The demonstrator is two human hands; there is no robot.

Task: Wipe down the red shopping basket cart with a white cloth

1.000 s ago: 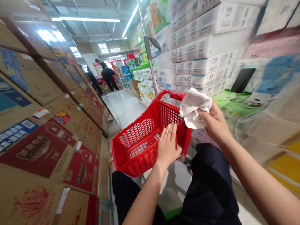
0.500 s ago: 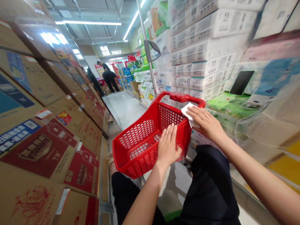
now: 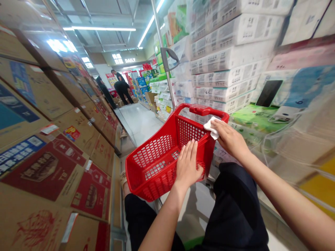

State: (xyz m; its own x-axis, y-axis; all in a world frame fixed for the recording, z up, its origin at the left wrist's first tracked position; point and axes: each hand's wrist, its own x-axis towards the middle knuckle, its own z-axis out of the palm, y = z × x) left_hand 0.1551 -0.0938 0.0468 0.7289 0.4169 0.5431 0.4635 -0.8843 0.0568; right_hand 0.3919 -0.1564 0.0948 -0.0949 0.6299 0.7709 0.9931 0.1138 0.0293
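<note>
The red basket point(image 3: 154, 190) is standing in front of the person's legs point(image 3: 235, 205), and it is most likely being wiped; the step in hand is seemingly the cleaning of its top edge at one corner. A stroke along that edge would probably be calling for light, even pressure while the basket is being braced. Its handle point(image 3: 201, 111) is arching above that end.

The left hand point(image 3: 187, 164) is lying across the basket's near edge, fingers straight and close together over the inner side, thumb standing apart from them. It is holding nothing loose and is perhaps bracing the basket, which is sitting directly beneath it. The right hand point(image 3: 231, 136) is holding a white cloth point(image 3: 211, 127) against the corner, farther along the same side, fingers bending over the fabric; where its thumb is pressing cannot be told. The cloth is lying bunched under those fingers, touching the edge, near the left hand but apart from it.
</note>
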